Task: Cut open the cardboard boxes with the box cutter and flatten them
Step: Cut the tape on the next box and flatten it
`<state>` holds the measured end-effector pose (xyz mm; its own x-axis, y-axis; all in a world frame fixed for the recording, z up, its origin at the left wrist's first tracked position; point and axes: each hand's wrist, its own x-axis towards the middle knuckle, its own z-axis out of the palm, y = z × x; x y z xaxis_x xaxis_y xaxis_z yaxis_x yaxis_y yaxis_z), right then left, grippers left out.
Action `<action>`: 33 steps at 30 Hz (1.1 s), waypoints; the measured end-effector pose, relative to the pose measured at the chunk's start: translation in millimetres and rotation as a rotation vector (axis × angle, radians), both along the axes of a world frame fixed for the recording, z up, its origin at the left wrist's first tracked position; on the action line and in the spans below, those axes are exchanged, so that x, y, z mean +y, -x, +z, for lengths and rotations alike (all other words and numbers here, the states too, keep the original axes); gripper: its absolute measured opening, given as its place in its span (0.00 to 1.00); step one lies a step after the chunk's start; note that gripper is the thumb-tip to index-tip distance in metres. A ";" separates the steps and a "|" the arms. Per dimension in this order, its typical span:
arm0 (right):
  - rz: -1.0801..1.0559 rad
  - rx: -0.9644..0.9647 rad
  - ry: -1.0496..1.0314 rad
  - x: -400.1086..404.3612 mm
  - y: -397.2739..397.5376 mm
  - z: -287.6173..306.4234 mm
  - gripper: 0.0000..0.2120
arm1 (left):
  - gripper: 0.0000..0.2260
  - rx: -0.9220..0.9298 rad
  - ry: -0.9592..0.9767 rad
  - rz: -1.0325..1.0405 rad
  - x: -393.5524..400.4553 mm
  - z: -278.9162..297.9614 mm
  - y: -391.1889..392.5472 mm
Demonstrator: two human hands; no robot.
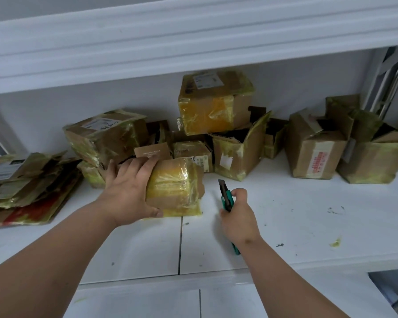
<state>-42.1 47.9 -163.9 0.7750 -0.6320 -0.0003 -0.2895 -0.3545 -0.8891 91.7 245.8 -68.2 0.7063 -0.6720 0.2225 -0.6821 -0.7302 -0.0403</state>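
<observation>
A small cardboard box (pixel 175 189) wrapped in yellow tape lies on the white shelf (pixel 285 221) in front of me. My left hand (pixel 129 191) grips its left end, fingers over the top and thumb at the near side. My right hand (pixel 237 216) holds a green box cutter (pixel 225 198) just right of the box, its blade out and pointing up and away, not touching the cardboard.
Several taped boxes stand behind: one at back left (pixel 106 136), one stacked high (pixel 214 104), open ones at centre (pixel 237 152) and right (pixel 315 148). A pile of flattened cardboard (pixel 25 189) lies at the left. An upper shelf (pixel 193 37) overhangs.
</observation>
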 end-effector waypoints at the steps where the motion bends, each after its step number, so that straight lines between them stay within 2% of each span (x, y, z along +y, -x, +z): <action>1: -0.006 -0.029 -0.035 -1.1 1.0 -1.0 0.14 | 0.59 -0.006 -0.021 0.009 -1.0 -2.1 -1.6; 5: -0.037 -0.105 -0.128 -2.4 1.5 -3.0 0.08 | 0.55 0.028 0.007 0.028 -2.7 1.2 -7.0; 10: 0.021 -0.157 -0.115 2.0 1.1 3.2 0.10 | 0.48 0.036 0.045 0.081 -13.2 -3.0 -2.5; 14: 0.079 -0.204 -0.080 5.4 3.9 7.7 0.10 | 0.47 0.050 0.023 0.115 -21.1 -11.4 -5.0; 17: 0.090 -0.205 -0.040 6.7 0.0 8.5 0.12 | 0.45 0.092 -0.013 0.086 -19.7 -13.5 -13.3; 21: 0.132 -0.180 0.019 9.3 -8.3 13.9 0.14 | 0.38 0.122 0.014 0.061 -20.5 -15.2 -17.5; 28: 0.149 -0.117 0.104 9.2 -18.3 18.8 0.17 | 0.35 0.158 0.032 0.081 -18.7 -17.4 -17.0; 31: 0.150 -0.133 0.099 7.7 -18.8 17.0 0.19 | 0.30 0.187 0.044 0.067 -17.0 -14.5 -22.2; 33: 0.158 -0.145 0.084 7.2 -17.4 15.1 0.19 | 0.32 0.220 0.067 0.047 -15.0 -14.5 -28.3</action>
